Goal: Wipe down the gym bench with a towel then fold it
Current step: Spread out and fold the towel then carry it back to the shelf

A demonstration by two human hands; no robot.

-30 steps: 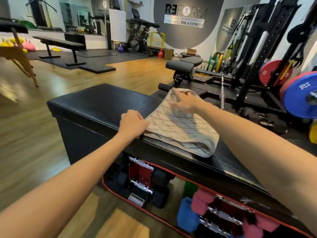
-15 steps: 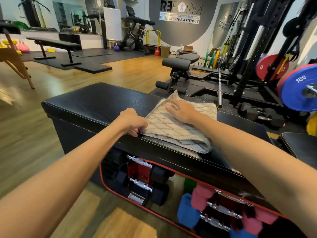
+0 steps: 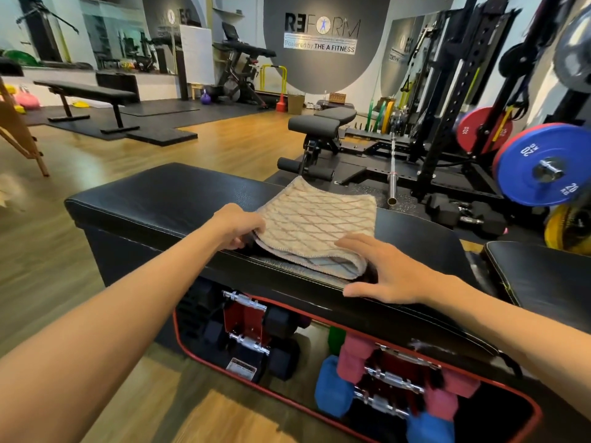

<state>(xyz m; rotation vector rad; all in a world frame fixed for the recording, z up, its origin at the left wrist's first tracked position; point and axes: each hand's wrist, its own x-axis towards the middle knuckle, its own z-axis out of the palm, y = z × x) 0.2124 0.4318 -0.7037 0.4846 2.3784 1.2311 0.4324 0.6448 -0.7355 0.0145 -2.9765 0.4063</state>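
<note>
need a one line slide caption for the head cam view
Left hand pinches the edge of a folded towel on a black bench while the right hand rests open beside it.

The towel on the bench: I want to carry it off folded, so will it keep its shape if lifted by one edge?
Probably not. The towel looks soft and floppy: its folded near edge sags in a loose roll, so the layers would likely fall open. It seems light; the left hand pinches up its corner with fingertips. Pushed on the bench, it would probably bunch rather than slide.
</note>
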